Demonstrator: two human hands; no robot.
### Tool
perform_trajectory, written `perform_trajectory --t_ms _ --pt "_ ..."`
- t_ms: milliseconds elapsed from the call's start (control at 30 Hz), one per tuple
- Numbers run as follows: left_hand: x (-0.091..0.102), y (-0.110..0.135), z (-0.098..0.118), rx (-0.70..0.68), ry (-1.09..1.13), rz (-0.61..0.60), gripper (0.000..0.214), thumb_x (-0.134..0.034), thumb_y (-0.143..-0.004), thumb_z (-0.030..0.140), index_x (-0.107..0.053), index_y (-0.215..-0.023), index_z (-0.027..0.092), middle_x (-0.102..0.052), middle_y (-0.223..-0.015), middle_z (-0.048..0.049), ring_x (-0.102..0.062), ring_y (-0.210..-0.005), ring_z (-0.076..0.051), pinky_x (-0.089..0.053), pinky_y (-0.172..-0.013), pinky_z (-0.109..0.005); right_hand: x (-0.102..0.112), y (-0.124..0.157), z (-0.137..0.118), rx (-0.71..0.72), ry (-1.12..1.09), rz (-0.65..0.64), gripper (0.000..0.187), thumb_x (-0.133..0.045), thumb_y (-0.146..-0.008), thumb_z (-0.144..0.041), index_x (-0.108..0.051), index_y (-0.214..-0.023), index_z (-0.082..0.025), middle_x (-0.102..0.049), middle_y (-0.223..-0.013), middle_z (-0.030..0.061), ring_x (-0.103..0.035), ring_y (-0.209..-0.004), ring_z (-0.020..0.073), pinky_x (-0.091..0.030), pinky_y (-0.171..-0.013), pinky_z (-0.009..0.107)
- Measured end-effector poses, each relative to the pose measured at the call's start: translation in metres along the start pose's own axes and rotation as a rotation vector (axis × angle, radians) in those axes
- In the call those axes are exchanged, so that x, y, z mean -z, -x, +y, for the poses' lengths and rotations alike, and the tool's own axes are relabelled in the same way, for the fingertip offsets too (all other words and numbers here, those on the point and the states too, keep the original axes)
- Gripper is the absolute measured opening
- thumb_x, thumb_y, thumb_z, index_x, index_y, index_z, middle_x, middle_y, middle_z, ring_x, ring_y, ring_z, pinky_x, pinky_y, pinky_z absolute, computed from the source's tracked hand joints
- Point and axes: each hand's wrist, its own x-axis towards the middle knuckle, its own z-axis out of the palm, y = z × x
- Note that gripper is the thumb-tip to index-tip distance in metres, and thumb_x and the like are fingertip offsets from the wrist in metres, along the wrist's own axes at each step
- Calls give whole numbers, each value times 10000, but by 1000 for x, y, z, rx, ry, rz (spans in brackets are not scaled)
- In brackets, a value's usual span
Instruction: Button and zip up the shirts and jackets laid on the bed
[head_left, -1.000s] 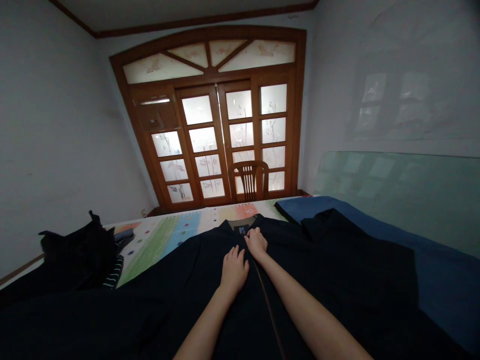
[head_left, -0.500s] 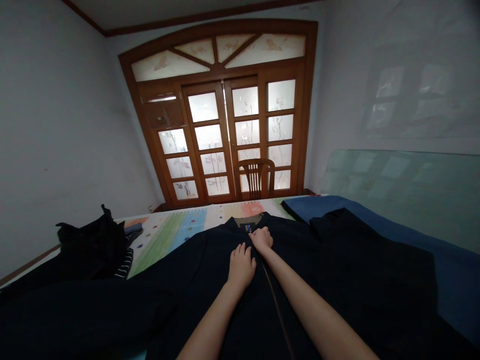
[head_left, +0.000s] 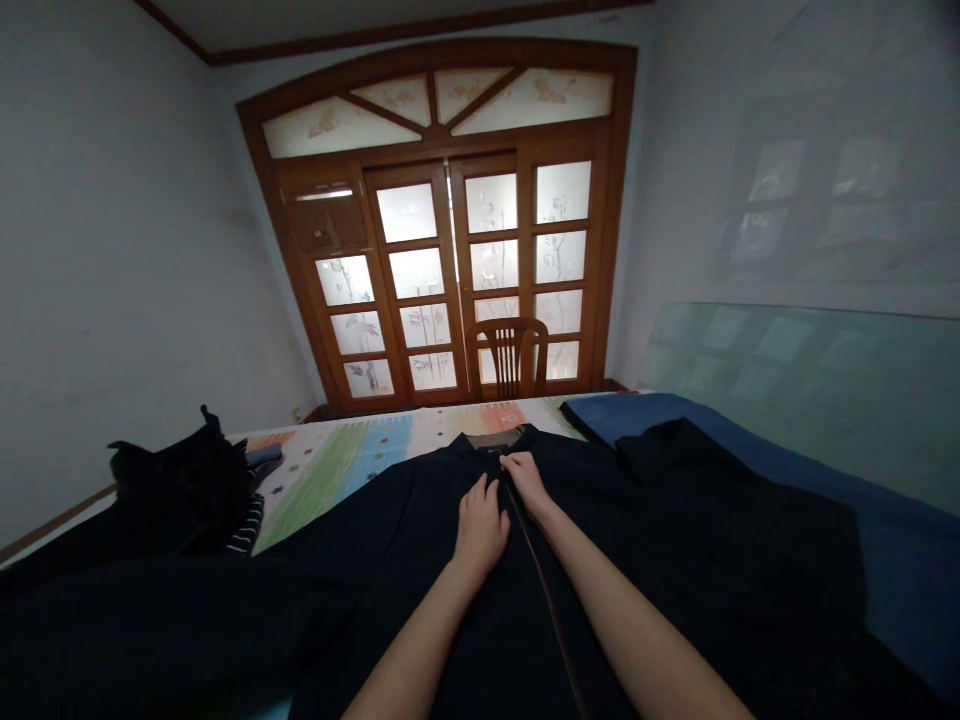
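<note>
A dark navy jacket (head_left: 420,520) lies spread out face up, its collar at the far end and its sleeves to both sides. A brownish zipper line (head_left: 547,590) runs down its front between my forearms. Just below the collar, my right hand (head_left: 525,482) is closed, thumb and fingers pinching the jacket front at the top of the zipper. The exact bit between the fingertips is hidden. My left hand (head_left: 481,522) rests palm down on the jacket left of the zipper, fingers stretched out. Inside the collar, a greyish-brown lining (head_left: 495,438) shows.
Under the jacket is a colourful striped cloth (head_left: 360,450). A pile of dark clothes (head_left: 180,490) lies at the left, with a striped garment (head_left: 246,525) beside it. Blue fabric (head_left: 900,560) extends on the right. A wooden chair (head_left: 510,345) stands beyond the far edge.
At the collar, the jacket front has drawn closer together, and the label inside is now mostly covered. My right hand has shifted slightly upward; my left hand stays almost in place.
</note>
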Motion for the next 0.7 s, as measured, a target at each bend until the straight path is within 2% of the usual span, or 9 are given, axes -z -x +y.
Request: perform_trajectory --t_ms 100,233,400,500,567,700 --pt "3 -11 -6 -5 91 92 418 -376 -776 124 -390 -1190 66 -384 -1272 -144 -326 -1185 -201 -285 -981 -356 -1 7 -3 24 -55 14 246 -489 -749 -190 -488 -506 -153 -495 -705 5 -496 -725 131 -389 -735 284" --pt "11 -40 -12 -12 116 125 376 -309 -823 136 -399 -1183 72 -392 -1272 -125 -310 -1194 -178 -240 -997 -344 -1 14 -7 61 -102 28 240 -461 -706 -209 -456 -468 -186 -438 -648 -5 -472 -667 141 -384 -701 265" --pt "20 -76 -15 -55 135 -6 237 -413 -811 219 -587 -955 146 -623 -971 -66 -537 -941 -181 -339 -895 -325 -1 16 -7 90 -100 23 217 -426 -692 -178 -422 -476 -197 -415 -622 -12 -459 -632 140 -383 -652 252" --pt "22 -89 -18 -56 132 -96 217 -457 -790 270 -627 -841 146 -651 -840 -57 -581 -792 -175 -414 -725 -266 -2 19 -9 111 -89 19 214 -413 -701 -173 -419 -488 -197 -425 -628 -10 -459 -636 137 -375 -634 241" --pt "24 -93 -20 -61 116 -152 235 -453 -790 278 -639 -755 140 -651 -739 -48 -584 -692 -166 -412 -622 -242 -2 22 -11 121 -81 14 214 -414 -705 -178 -423 -492 -196 -442 -635 -6 -460 -642 137 -366 -622 234" --pt "27 -97 -20 -113 67 -188 252 -441 -795 253 -631 -675 138 -628 -661 -32 -563 -635 -148 -373 -563 -218 -4 25 -11 99 -71 -2 225 -423 -702 -196 -422 -477 -195 -451 -579 -15 -442 -592 133 -336 -580 231"
